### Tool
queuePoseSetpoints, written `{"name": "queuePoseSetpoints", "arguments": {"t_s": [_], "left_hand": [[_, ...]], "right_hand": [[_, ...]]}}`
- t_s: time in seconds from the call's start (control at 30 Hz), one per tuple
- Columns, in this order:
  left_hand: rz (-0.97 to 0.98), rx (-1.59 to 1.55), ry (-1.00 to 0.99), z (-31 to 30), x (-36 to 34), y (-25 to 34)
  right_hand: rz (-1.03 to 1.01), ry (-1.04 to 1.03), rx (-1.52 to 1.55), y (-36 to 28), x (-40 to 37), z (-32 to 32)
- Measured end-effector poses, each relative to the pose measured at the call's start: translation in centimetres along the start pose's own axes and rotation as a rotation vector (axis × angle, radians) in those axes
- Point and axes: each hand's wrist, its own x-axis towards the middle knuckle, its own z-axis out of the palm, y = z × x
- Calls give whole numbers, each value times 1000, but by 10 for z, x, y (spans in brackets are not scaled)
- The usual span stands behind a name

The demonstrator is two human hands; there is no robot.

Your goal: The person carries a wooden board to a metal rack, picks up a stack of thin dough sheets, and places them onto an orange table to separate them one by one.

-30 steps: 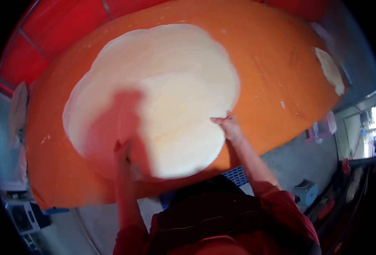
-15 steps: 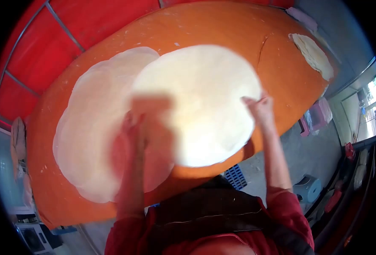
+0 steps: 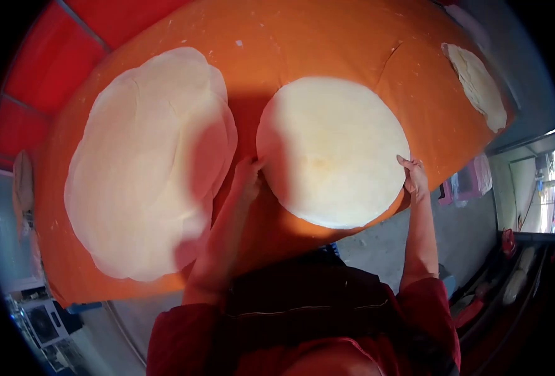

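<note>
Where both hands meet its rim, one round pale sheet [image 3: 330, 153] lies face up on the table [image 3: 327, 37], roughly circular, so it shows no clear long axis and points no particular way.

Hands: two. Left hand [image 3: 246, 180], in shadow, fingertips at the sheet's left rim; whether they pinch it, I cannot tell. Right hand [image 3: 417, 178], at the right rim, thumb over the edge, the rim held narrowly between thumb and fingers.

Layered pile [image 3: 133, 163]: one, left of the round sheet and apart from it, edges scalloped and overlapping; number of layers not readable. Its long axis runs away from the person, far end leaning slightly right.

Folded pale piece [image 3: 478, 88]: one, well to the right of the round sheet and farther out, lengthwise along the table's right end.

Surface: one, orange, creased beyond the round sheet, pale flecks scattered, shadows either side of the left hand.

Room: red panels [image 3: 52, 69] beyond and left of the round sheet; grey floor [image 3: 384, 250] nearer the person; pink container [image 3: 471, 180] to its right, below table level.
</note>
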Motion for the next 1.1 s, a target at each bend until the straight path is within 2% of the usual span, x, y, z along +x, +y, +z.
{"name": "queuePoseSetpoints", "arguments": {"t_s": [0.03,0.13,0.2,0.27,0.33,0.37,0.43,0.47,0.53,0.63,0.7,0.73,0.77,0.8,0.87,0.9,0.93,0.97,1.0,1.07,1.1], "left_hand": [[-36,-99,-50,2,-11,2],[-262,60,-75,10,-37,-1],[-189,-30,32,17,-39,0],[-75,-199,24,11,-29,4],[76,-436,-101,-10,-15,9],[4,-538,-60,1,-32,17],[-115,-329,-40,1,-44,6],[-187,-216,-34,0,-47,1],[13,-93,9,-5,-35,-24],[220,-83,101,-3,-17,-21],[256,-135,110,-6,-10,-12],[241,-165,90,-10,-8,-10],[228,-195,75,-13,-7,-8],[245,-173,62,-9,-14,-9],[263,-119,44,1,-38,-15],[248,5,8,1,-36,-15],[231,132,74,5,-36,-12],[222,255,143,9,-36,-6],[206,377,215,14,-36,-2],[255,387,199,21,-39,-1],[278,393,190,23,-39,0]], "right_hand": [[20,3,-26,0,0,-2],[61,38,-96,-3,5,-2],[78,94,-140,-4,2,1],[116,31,-102,16,7,-23],[350,-240,-185,24,-3,-58],[302,-167,-74,12,-4,-38],[226,-17,151,-16,-23,12],[493,-490,276,-12,38,-46],[293,-87,80,-46,23,51],[261,-139,-324,-34,69,34],[228,-216,-261,-19,59,-1],[369,-243,-240,-14,43,-12],[300,-224,-224,-13,13,-4],[385,-459,-277,-1,27,-54],[159,-184,-145,-33,8,-4],[213,-258,-108,-51,18,13],[260,-333,-73,-67,38,26],[370,-626,12,-69,82,2],[342,-486,-127,-72,87,22],[276,-200,-388,-70,85,66],[217,-361,-450,-55,103,58]]}}
